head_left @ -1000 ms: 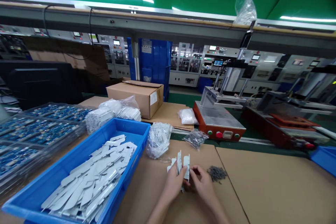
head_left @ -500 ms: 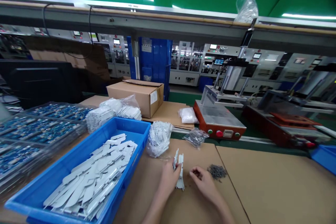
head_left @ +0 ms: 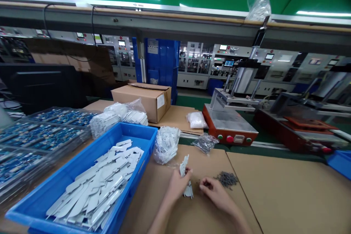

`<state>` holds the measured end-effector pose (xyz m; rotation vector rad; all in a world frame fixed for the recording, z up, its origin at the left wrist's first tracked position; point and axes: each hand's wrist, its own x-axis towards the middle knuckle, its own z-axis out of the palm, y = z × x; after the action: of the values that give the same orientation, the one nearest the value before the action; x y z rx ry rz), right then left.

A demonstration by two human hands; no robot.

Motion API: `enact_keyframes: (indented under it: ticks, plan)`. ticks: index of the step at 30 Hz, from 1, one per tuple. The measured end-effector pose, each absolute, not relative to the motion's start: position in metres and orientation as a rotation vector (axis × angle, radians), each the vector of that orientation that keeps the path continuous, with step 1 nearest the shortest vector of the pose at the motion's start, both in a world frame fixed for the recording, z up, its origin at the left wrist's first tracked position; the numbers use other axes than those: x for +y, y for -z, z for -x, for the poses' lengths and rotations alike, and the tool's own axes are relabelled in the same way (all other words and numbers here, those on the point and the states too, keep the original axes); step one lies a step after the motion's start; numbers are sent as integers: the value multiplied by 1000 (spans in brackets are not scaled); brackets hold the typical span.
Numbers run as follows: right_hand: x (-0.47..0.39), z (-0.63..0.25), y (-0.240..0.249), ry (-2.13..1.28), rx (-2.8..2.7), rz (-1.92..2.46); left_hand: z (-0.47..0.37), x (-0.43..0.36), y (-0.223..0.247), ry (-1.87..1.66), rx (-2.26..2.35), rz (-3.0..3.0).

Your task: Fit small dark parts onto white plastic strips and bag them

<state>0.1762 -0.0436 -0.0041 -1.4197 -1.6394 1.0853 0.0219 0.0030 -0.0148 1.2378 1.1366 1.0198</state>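
My left hand is closed around a thin white plastic piece, whose upper end sticks up past the fingers. Beneath that hand, a second white piece lies on the cardboard, partly covered by the fingers. To the right, my right hand has its thumb and fingers curled together; whatever they hold is too small or hidden to name. Just beyond the right fingers lies a heap of small dark grey parts. A few dark specks are scattered between the hands.
A blue bin of white plastic pieces stands at left, beside trays of blue circuit boards. Behind are bagged white pieces, a bag of grey parts, a cardboard box and a red-based press.
My left hand has turned the white piece and brought it slightly right, over the piece lying below. My right hand has shifted a little, its fingers curling closer together.
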Motion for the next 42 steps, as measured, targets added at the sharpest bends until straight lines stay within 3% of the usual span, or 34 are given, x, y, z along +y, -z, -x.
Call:
enact_keyframes:
  ticks: [6,12,23,28,38,42]
  plan:
    - [-42,-170,5,-1344,-1345,1172,-33,-10,14,-935,818,-914]
    - [-39,-169,12,-1360,-1270,1145,-29,-6,5,-891,1052,-1037]
    - [-38,-162,21,-1386,-1247,1163,-28,-10,11,-965,976,-1237]
    - [-39,-154,16,-1217,-1255,1214,-33,-17,5,-977,945,-1280]
    - [-45,-151,5,-563,-1461,1447,-37,-18,12,-861,886,-1199]
    - [-43,-154,6,-544,-1452,1455,-38,-17,14,-867,902,-1225]
